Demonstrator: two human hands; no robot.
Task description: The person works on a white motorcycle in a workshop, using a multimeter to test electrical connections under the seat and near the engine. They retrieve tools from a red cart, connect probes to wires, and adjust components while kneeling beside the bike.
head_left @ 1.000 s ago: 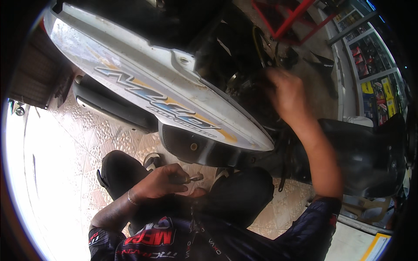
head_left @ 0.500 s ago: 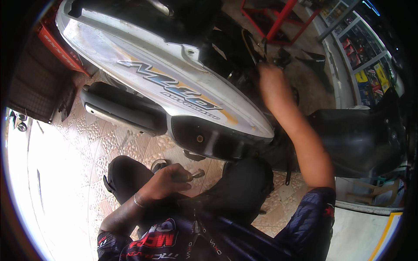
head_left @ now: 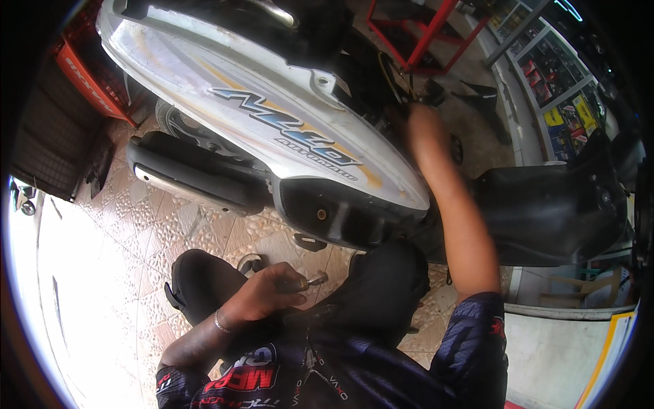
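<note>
While the left hand (head_left: 274, 292) curls snugly around a short metal-tipped tool (head_left: 315, 279), the blurred right hand (head_left: 427, 128) reaches past the white side panel (head_left: 266, 116) of the scooter (head_left: 354, 221), its grip impossible to tell; work looks unfinished, that panel in place, the remainder unclear.

A scooter (head_left: 293, 112) stands in a motorcycle repair shop, a red metal rack (head_left: 429, 42) beyond it and shelves of boxed goods (head_left: 584, 112) right of it.

Jersey (head_left: 392, 382) at 6 o'clock: dark navy, short-sleeved, front zip (head_left: 311, 354), red-and-white printing (head_left: 253, 377) at 7 o'clock. Trousers (head_left: 392, 283): black. Link bracelet (head_left: 219, 321) at left hand (head_left: 266, 292): silver-coloured.
</note>
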